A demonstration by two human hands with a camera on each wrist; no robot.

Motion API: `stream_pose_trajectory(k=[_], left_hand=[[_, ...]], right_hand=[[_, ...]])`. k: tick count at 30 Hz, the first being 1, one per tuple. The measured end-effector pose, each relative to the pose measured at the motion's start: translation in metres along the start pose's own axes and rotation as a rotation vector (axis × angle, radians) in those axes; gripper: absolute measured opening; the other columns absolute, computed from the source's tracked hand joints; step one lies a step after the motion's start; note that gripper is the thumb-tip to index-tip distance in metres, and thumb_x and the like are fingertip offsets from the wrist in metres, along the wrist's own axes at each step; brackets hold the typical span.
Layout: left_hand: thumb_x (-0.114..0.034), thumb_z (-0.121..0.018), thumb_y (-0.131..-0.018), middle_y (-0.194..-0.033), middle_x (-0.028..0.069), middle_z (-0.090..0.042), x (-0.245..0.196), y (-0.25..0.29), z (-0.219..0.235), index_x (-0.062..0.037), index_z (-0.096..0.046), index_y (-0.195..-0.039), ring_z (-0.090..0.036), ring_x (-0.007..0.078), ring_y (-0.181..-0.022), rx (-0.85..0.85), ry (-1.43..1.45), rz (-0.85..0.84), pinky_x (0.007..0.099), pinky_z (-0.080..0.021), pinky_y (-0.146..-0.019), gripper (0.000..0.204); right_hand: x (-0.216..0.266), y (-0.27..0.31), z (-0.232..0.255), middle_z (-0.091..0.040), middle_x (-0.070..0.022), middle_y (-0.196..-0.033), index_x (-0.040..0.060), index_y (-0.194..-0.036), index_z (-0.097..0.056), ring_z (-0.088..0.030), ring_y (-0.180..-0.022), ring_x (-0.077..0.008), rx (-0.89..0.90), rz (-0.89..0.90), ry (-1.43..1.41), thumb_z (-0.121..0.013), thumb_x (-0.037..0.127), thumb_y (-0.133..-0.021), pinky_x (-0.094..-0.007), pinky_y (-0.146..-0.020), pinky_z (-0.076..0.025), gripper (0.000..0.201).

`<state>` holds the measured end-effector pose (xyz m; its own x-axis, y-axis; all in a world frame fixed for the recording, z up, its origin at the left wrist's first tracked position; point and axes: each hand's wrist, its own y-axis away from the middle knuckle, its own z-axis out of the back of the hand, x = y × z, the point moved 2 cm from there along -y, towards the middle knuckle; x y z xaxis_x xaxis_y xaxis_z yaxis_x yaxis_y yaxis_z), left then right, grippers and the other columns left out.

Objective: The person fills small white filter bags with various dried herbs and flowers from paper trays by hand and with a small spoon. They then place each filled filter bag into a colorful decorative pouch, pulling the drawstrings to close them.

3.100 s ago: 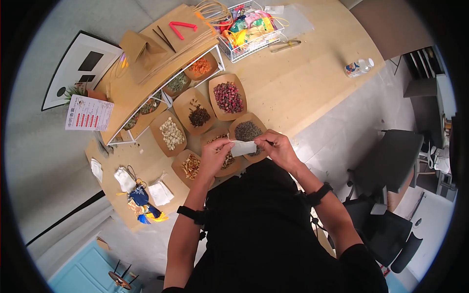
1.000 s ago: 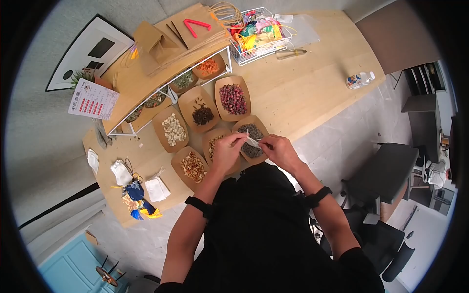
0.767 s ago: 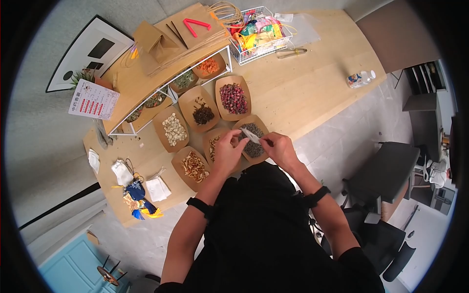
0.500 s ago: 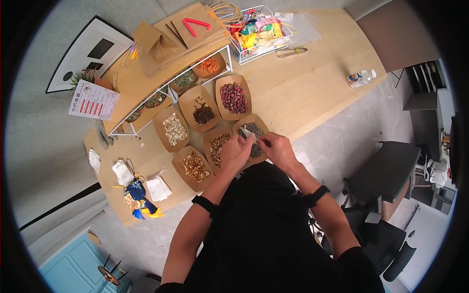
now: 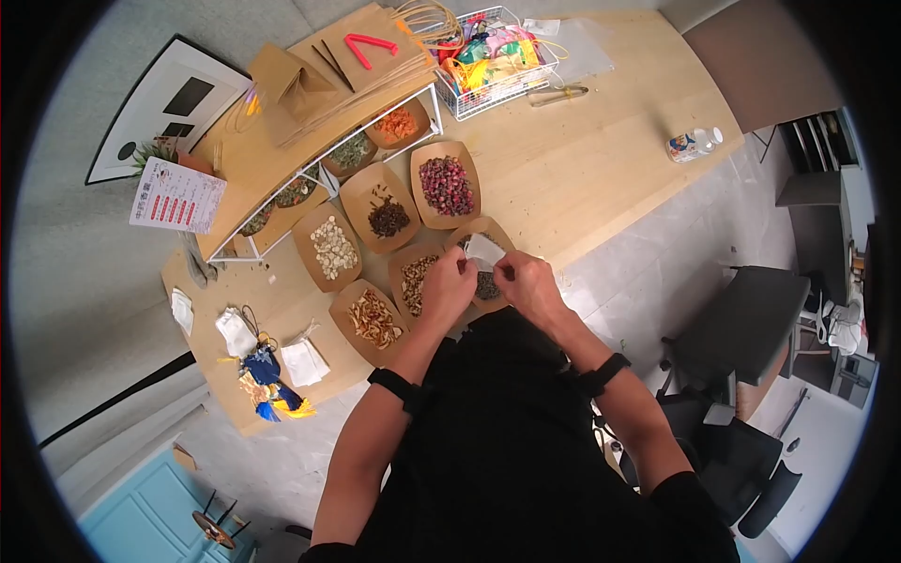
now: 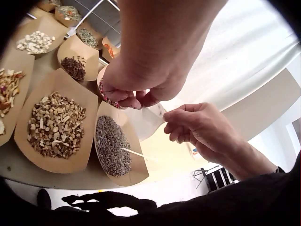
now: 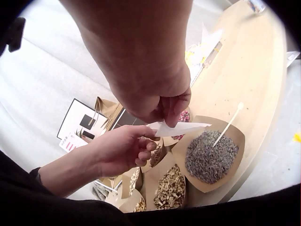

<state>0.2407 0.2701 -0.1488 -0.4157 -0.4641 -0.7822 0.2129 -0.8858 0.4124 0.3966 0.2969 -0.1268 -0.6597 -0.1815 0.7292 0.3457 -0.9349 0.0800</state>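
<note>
A small white pouch (image 5: 483, 251) is stretched between both hands, above the paper tray of grey-purple dried buds (image 5: 487, 287). The left hand (image 5: 450, 286) pinches one side of it and the right hand (image 5: 531, 286) pinches the other. In the left wrist view the pale cloth (image 6: 145, 123) spans the gap between the left hand (image 6: 141, 80) and the right hand (image 6: 202, 129). The right wrist view shows the cloth (image 7: 183, 129) edge-on, and a thin pale stick (image 7: 229, 123) stands in the buds (image 7: 211, 157).
Around the hands stand paper trays of rosebuds (image 5: 446, 186), brown pieces (image 5: 388, 218), white slices (image 5: 333, 248) and dried peel (image 5: 374, 317). White pouches (image 5: 304, 361) and tasselled pouches (image 5: 266, 375) lie at left. A wire basket (image 5: 493, 66), tongs (image 5: 558, 95) and a bottle (image 5: 694, 144) are farther back.
The pouch, bunched and narrow half a second ago, is now spread wider and flatter above the fingers. The hands have moved slightly apart, both still pinching it.
</note>
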Motion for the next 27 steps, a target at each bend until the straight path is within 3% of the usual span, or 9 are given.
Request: stream_pose_trajectory(k=[3,6,8,19,27], left_hand=[[-0.021,-0.056,-0.087,-0.08,0.0208,-0.065,-0.002,0.006,0.001,0.0,-0.061,-0.086,-0.064,0.0392,-0.079,-0.026,-0.089,-0.05,0.0466,-0.049,-0.07,0.022],[-0.022,-0.053,-0.087,-0.083,0.0212,-0.065,-0.01,0.009,0.0,-0.0004,-0.061,-0.086,-0.063,0.0399,-0.081,-0.045,-0.291,-0.208,0.0491,-0.049,-0.071,0.023],[-0.024,-0.052,-0.088,-0.084,0.0209,-0.066,-0.011,0.009,0.003,-0.0006,-0.062,-0.084,-0.063,0.04,-0.082,-0.02,-0.228,-0.082,0.0501,-0.049,-0.072,0.025],[-0.022,-0.054,-0.087,-0.079,0.0219,-0.064,0.003,-0.001,0.002,0.002,-0.063,-0.083,-0.063,0.0405,-0.079,0.031,-0.071,-0.002,0.0461,-0.048,-0.069,0.026],[-0.025,-0.052,-0.089,-0.08,0.0239,-0.063,0.012,0.003,-0.001,0.0025,-0.061,-0.084,-0.062,0.0418,-0.079,0.049,-0.032,0.004,0.0474,-0.047,-0.07,0.029]], right_hand=[[0.0,-0.002,-0.002,-0.067,-0.0182,-0.077,-0.001,-0.08,-0.063,-0.067,-0.069,-0.0335,-0.035,-0.006,0.044,-0.067,0.007,-0.079,-0.0395,-0.063,-0.054,0.009],[0.004,-0.003,-0.002,-0.066,-0.0179,-0.075,-0.0001,-0.078,-0.062,-0.066,-0.069,-0.035,-0.057,0.01,0.057,-0.067,0.007,-0.078,-0.0416,-0.063,-0.054,0.009],[0.004,-0.004,-0.001,-0.066,-0.0179,-0.074,0.0005,-0.078,-0.062,-0.065,-0.07,-0.0361,-0.069,0.007,0.067,-0.066,0.008,-0.078,-0.0435,-0.064,-0.053,0.009],[0.001,0.0,-0.012,-0.064,-0.0184,-0.076,0.0013,-0.081,-0.058,-0.063,-0.068,-0.0381,-0.137,0.11,0.039,-0.065,0.009,-0.084,-0.0455,-0.062,-0.052,0.011],[-0.008,-0.002,-0.017,-0.063,-0.0187,-0.079,0.0011,-0.084,-0.056,-0.063,-0.071,-0.0393,-0.047,0.098,0.038,-0.064,0.008,-0.085,-0.0461,-0.062,-0.051,0.011]])
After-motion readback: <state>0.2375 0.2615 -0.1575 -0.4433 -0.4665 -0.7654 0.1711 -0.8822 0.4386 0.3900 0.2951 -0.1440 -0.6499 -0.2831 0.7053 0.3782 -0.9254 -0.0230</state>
